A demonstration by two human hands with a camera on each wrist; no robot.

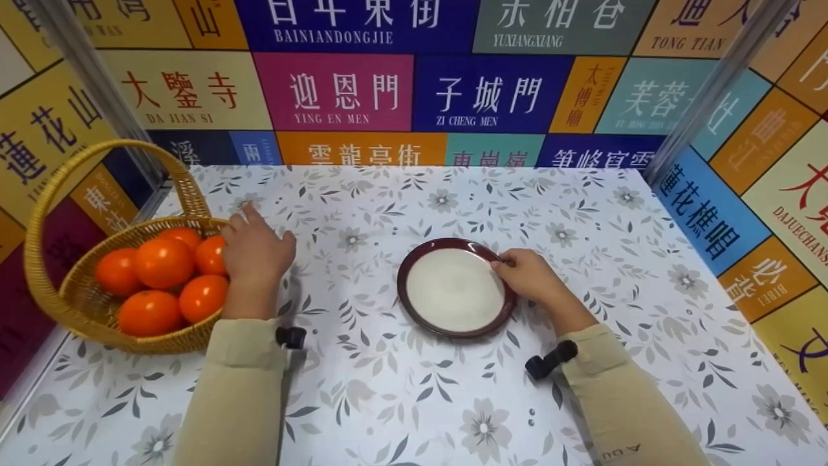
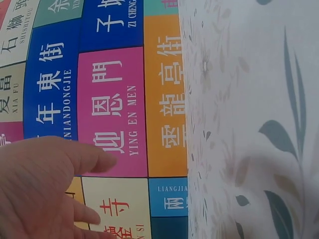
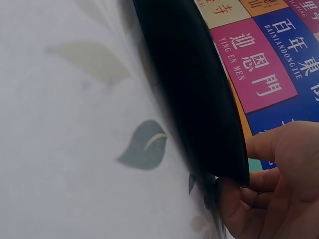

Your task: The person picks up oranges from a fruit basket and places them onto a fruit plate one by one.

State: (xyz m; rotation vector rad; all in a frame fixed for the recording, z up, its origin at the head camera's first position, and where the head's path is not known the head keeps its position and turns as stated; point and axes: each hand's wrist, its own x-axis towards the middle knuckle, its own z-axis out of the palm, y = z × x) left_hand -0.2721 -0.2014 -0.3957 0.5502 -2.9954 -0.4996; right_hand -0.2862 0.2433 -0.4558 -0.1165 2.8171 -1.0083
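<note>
A white plate with a dark red rim (image 1: 456, 289) is over the middle of the table. My right hand (image 1: 532, 275) pinches its right edge, thumb on top of the rim. From the right wrist view, the plate's dark side (image 3: 194, 89) shows, with fingers curled under the edge. A yellow wicker basket (image 1: 84, 323) at the left holds several orange fruits (image 1: 163, 263) that look like oranges or tangerines. My left hand (image 1: 257, 249) hovers by the basket's right rim, fingers spread and loosely bent. Nothing shows in the left hand (image 2: 45, 174) in its wrist view.
The table has a white floral cloth (image 1: 362, 401). The basket's tall arched handle (image 1: 39, 259) rises left of the fruit. Panels with printed characters (image 1: 336, 90) stand behind the table and along both sides.
</note>
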